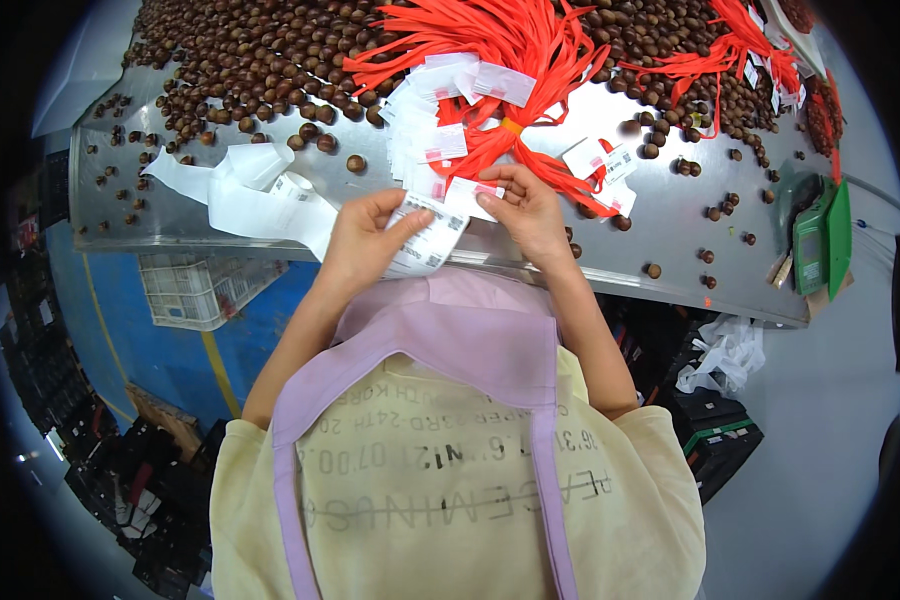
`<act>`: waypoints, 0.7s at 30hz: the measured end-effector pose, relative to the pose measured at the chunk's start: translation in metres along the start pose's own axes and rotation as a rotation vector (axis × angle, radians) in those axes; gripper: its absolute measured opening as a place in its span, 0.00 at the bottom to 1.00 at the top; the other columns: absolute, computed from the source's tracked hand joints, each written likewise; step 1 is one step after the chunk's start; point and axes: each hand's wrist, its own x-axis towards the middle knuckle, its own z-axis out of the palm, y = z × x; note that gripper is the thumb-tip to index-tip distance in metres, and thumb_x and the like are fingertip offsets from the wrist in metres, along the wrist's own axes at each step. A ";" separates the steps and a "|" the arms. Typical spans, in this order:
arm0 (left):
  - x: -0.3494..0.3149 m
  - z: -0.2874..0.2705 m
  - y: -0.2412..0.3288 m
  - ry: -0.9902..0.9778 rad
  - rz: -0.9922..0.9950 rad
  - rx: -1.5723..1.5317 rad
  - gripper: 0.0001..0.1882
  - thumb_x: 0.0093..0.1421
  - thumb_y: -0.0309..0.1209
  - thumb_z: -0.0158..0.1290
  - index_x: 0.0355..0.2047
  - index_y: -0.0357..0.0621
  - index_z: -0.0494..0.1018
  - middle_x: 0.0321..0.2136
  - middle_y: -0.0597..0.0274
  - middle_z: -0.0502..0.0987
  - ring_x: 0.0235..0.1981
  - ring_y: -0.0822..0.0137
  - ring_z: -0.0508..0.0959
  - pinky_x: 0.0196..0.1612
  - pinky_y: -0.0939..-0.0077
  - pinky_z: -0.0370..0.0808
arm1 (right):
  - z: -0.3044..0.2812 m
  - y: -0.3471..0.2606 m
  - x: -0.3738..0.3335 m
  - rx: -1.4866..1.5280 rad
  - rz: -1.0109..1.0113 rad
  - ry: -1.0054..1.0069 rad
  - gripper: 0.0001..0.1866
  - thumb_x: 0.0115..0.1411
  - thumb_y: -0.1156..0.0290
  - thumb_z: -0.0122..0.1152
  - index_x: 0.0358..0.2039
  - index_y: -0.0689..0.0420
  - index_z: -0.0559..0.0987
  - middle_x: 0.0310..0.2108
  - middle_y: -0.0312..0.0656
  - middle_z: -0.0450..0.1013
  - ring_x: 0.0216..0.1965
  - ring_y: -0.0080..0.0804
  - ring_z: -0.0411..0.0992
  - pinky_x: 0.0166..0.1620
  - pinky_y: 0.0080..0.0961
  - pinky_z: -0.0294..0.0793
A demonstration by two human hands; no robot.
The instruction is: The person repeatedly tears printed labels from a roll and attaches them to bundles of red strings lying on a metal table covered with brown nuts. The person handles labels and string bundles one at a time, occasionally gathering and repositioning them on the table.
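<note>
While the left hand (362, 235) pinches a white label strip (425, 240), the right hand (525, 212) at three o'clock grips a white tag (467, 192) of the orange ribbon bundle (500, 60) on the desk (670, 200).

The heap of brown nuts (270, 50) and the red ribbon bundle (490, 40) run off the top edge. The label strip (425, 240) is partly covered by the left hand (355, 235), its print too small to tell
</note>
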 end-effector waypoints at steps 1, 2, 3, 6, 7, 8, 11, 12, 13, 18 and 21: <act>-0.002 0.003 -0.002 -0.033 -0.008 0.007 0.10 0.55 0.25 0.56 0.36 0.32 0.74 0.29 0.61 0.78 0.27 0.78 0.76 0.29 0.85 0.72 | 0.002 0.002 0.000 -0.013 -0.014 0.026 0.13 0.52 0.81 0.59 0.39 0.63 0.70 0.33 0.37 0.72 0.33 0.17 0.71 0.35 0.12 0.71; -0.003 0.005 -0.004 -0.067 -0.017 0.013 0.11 0.55 0.24 0.55 0.38 0.32 0.74 0.30 0.59 0.78 0.28 0.77 0.77 0.30 0.84 0.74 | 0.003 0.004 0.000 -0.026 -0.028 0.051 0.13 0.52 0.82 0.59 0.39 0.63 0.70 0.32 0.38 0.72 0.32 0.17 0.71 0.35 0.12 0.71; 0.000 0.008 -0.010 -0.075 0.007 0.060 0.11 0.55 0.25 0.55 0.37 0.31 0.74 0.29 0.60 0.78 0.29 0.77 0.77 0.31 0.85 0.73 | 0.005 0.006 0.001 -0.039 -0.041 0.076 0.12 0.52 0.83 0.58 0.38 0.64 0.70 0.32 0.38 0.72 0.32 0.17 0.71 0.34 0.11 0.71; 0.010 0.022 -0.022 -0.009 0.051 0.079 0.08 0.53 0.28 0.58 0.24 0.35 0.74 0.18 0.74 0.70 0.20 0.84 0.64 0.22 0.86 0.60 | 0.008 0.005 0.000 0.026 -0.019 0.111 0.12 0.52 0.83 0.59 0.38 0.64 0.71 0.31 0.37 0.72 0.32 0.17 0.70 0.34 0.11 0.70; 0.012 0.024 -0.022 0.003 0.033 0.061 0.08 0.53 0.29 0.59 0.26 0.36 0.75 0.18 0.74 0.69 0.20 0.84 0.63 0.22 0.86 0.59 | 0.008 0.006 0.001 0.040 -0.025 0.110 0.12 0.52 0.83 0.59 0.38 0.63 0.71 0.31 0.37 0.72 0.32 0.16 0.70 0.34 0.11 0.70; 0.012 0.025 -0.020 0.008 0.023 0.028 0.07 0.53 0.29 0.58 0.27 0.36 0.76 0.19 0.73 0.69 0.21 0.84 0.63 0.22 0.86 0.60 | 0.008 0.007 0.001 0.055 -0.032 0.110 0.12 0.52 0.83 0.59 0.38 0.63 0.71 0.31 0.37 0.72 0.31 0.16 0.70 0.34 0.11 0.70; 0.012 0.025 -0.015 -0.001 0.111 0.034 0.08 0.53 0.28 0.58 0.31 0.37 0.77 0.22 0.70 0.71 0.23 0.81 0.65 0.25 0.86 0.62 | 0.006 0.010 0.001 0.071 -0.068 0.122 0.11 0.53 0.83 0.59 0.37 0.63 0.71 0.31 0.37 0.72 0.32 0.16 0.70 0.35 0.12 0.70; 0.012 0.023 -0.017 -0.020 0.221 0.106 0.08 0.53 0.27 0.58 0.32 0.37 0.77 0.23 0.68 0.72 0.24 0.80 0.66 0.27 0.86 0.63 | 0.006 0.010 0.001 0.071 -0.083 0.128 0.11 0.53 0.82 0.58 0.37 0.63 0.71 0.31 0.37 0.72 0.33 0.16 0.69 0.36 0.13 0.70; 0.011 0.020 -0.018 -0.038 0.331 0.178 0.09 0.52 0.27 0.57 0.34 0.37 0.77 0.25 0.67 0.73 0.25 0.79 0.67 0.28 0.85 0.64 | 0.005 0.009 0.000 0.094 -0.080 0.132 0.10 0.54 0.83 0.56 0.38 0.63 0.71 0.32 0.38 0.71 0.33 0.17 0.69 0.36 0.14 0.70; -0.001 0.010 -0.015 -0.171 0.144 0.208 0.10 0.53 0.26 0.55 0.36 0.36 0.75 0.28 0.62 0.73 0.30 0.74 0.70 0.35 0.80 0.67 | -0.012 0.009 0.001 1.118 0.155 -0.067 0.14 0.56 0.83 0.45 0.44 0.62 0.67 0.36 0.41 0.66 0.30 0.20 0.63 0.34 0.15 0.66; -0.001 0.010 -0.021 -0.174 0.196 0.189 0.10 0.54 0.27 0.55 0.36 0.36 0.74 0.28 0.63 0.73 0.30 0.73 0.70 0.37 0.78 0.67 | -0.016 0.012 0.002 1.483 0.289 -0.122 0.15 0.54 0.83 0.42 0.44 0.62 0.66 0.32 0.40 0.62 0.27 0.22 0.59 0.29 0.16 0.63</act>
